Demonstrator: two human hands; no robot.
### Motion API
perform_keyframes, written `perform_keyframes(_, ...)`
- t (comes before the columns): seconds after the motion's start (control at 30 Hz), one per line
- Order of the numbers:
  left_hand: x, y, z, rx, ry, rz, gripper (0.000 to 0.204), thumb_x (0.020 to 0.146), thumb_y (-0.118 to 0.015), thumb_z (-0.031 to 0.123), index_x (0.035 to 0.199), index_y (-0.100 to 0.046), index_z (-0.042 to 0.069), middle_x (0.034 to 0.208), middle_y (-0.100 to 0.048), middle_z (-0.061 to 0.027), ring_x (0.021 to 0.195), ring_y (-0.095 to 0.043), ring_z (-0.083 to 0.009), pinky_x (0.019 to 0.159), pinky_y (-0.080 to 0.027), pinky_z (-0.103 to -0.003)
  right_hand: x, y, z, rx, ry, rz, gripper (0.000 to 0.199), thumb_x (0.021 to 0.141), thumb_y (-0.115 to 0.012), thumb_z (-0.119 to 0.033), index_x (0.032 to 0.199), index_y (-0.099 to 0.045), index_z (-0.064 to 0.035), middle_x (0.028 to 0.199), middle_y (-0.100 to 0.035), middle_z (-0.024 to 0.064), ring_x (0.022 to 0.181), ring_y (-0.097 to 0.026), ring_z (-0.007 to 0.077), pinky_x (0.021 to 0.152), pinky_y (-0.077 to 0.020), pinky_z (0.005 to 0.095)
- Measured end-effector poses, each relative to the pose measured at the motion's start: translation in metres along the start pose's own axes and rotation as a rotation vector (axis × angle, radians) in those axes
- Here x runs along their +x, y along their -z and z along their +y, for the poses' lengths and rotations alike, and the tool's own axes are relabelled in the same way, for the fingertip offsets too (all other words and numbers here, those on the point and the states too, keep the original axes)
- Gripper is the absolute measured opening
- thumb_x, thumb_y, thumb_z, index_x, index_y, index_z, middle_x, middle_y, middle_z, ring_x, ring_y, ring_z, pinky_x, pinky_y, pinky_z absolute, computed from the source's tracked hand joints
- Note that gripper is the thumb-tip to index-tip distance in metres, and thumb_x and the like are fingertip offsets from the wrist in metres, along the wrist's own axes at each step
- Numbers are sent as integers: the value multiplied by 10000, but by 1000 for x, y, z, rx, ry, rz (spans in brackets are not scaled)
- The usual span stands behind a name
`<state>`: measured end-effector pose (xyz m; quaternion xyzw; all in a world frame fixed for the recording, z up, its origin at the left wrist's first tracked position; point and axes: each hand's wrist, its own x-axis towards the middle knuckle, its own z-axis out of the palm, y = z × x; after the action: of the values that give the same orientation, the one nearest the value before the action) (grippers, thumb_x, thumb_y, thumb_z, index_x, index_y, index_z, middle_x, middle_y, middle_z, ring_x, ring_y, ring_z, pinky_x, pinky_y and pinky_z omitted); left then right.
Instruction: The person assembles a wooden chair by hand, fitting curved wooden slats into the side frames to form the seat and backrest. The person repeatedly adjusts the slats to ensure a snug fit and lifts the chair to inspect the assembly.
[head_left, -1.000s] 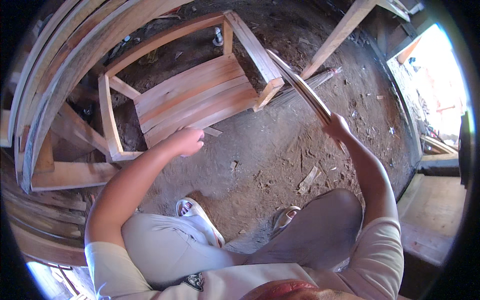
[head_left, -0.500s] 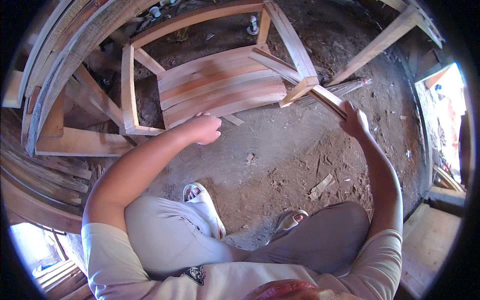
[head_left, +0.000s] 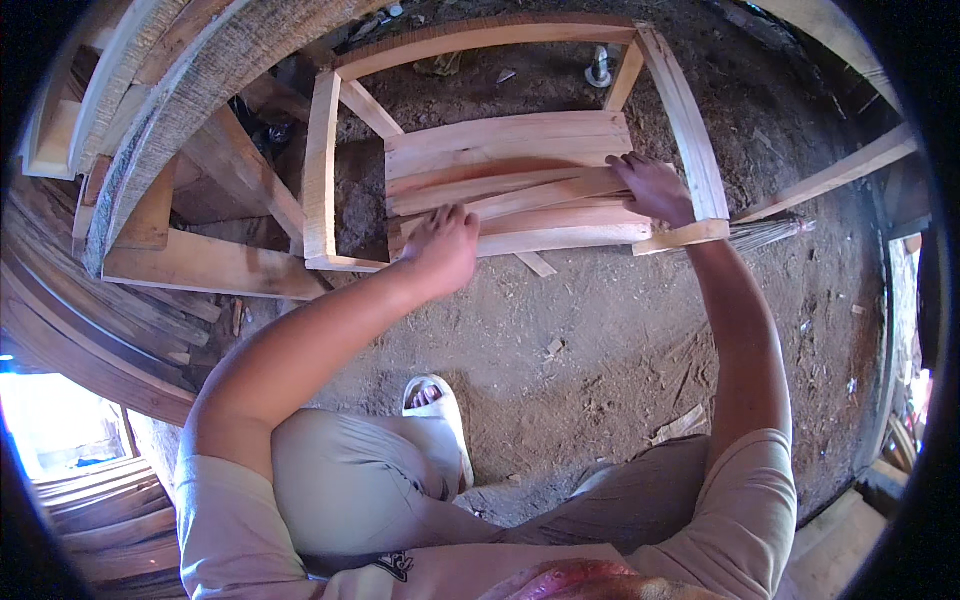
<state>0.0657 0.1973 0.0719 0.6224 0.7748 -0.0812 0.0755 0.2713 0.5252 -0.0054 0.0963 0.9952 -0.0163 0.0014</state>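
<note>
A slatted wooden panel (head_left: pixel 510 145) sits inside a pale wooden frame (head_left: pixel 322 170) on the ground in front of me. Thin wooden strips (head_left: pixel 550 194) lie across the panel, crossing each other at a slight slant. My right hand (head_left: pixel 655 190) has its fingers closed round the strips' right end, just inside the frame's right side. At the panel's near left part, my left hand (head_left: pixel 445 245) is closed with curled fingers at the left end of a strip. Its palm side and fingertips are hidden from view.
Curved wooden pieces (head_left: pixel 180 120) and boards are stacked at the left. A bundle of thin sticks (head_left: pixel 770 233) lies beyond the frame's right corner. A wooden bar (head_left: pixel 830 180) slants across the far right. Wood scraps (head_left: pixel 680 425) and shavings litter the dirt floor.
My right hand has carried the strips leftward from outside the frame and laid them across the panel. My left hand has come onto the panel's near edge. The view has shifted left.
</note>
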Motion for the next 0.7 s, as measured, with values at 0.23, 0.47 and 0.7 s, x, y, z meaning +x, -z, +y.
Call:
perform_keyframes(0.23, 32, -41, -20, 60, 65, -16, 363, 848, -624, 143, 1140, -470, -9, 1151, -507, -198, 1119, -571, -374, 806, -560, -485, -19, -38, 13, 240, 14, 191, 742, 749, -803, -277, 1384, -478, -74, 1278, -567, 204, 1182, -558, 393, 992, -490, 475)
perform_keyframes(0.47, 82, -65, 1, 182, 44, 55, 281, 866, -573, 78, 1138, -547, 11, 1133, -575, -161, 1006, -646, -333, 773, -580, -450, -56, -65, 46, 263, -189, 331, 714, 739, -807, -285, 1358, -508, -92, 1341, -545, 151, 1253, -512, 366, 1058, -427, 464)
perform_keyframes(0.7, 70, -81, 5, 400, -137, 73, 229, 867, -574, 110, 1078, -593, 23, 1081, -612, -131, 999, -658, -291, 773, -573, -429, -93, -84, 43, 423, -267, 281, 386, 817, -734, -405, 979, -689, -57, 949, -670, 152, 881, -649, 303, 779, -512, 401)
